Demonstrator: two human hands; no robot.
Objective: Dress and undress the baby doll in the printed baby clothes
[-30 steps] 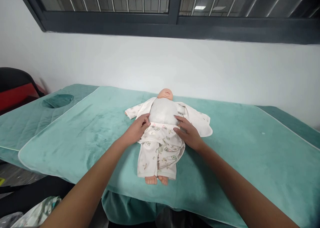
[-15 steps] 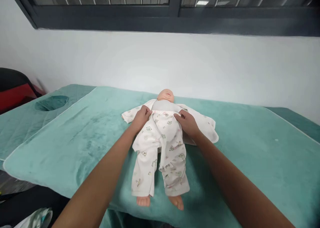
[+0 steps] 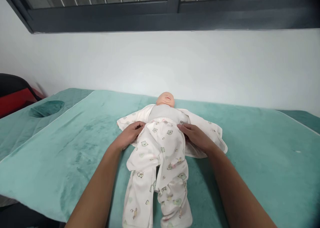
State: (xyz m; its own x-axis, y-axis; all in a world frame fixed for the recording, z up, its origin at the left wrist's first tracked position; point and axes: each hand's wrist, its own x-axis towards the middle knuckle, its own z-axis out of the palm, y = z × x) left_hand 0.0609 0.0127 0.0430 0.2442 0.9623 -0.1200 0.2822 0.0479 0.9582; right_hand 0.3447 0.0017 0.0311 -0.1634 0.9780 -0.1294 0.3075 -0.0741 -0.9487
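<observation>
A baby doll [image 3: 165, 99] lies on its back, head toward the wall. It wears white printed baby pants [image 3: 162, 139] up to the waist, and its grey torso [image 3: 165, 112] shows above the waistband. A white printed baby shirt [image 3: 203, 128] lies spread open under it, with sleeves out to both sides. My left hand [image 3: 132, 132] is closed at the left side of the waistband, fingertips partly hidden by cloth. At the right side, my right hand [image 3: 193, 133] pinches the waistband, its thumb on top and its other fingers tucked under. The doll's feet are outside the picture.
A green plush cover [image 3: 75, 148] spreads over the bed, with a face hole [image 3: 47, 109] at the left end. Behind stands a white wall [image 3: 160, 61] below a dark window frame [image 3: 105, 20]. A red and black object [image 3: 17, 96] sits at the far left.
Both hands have moved down along the sides of the pants' waistband, nearer to me. The view has shifted closer, and the doll's feet have gone out of the picture.
</observation>
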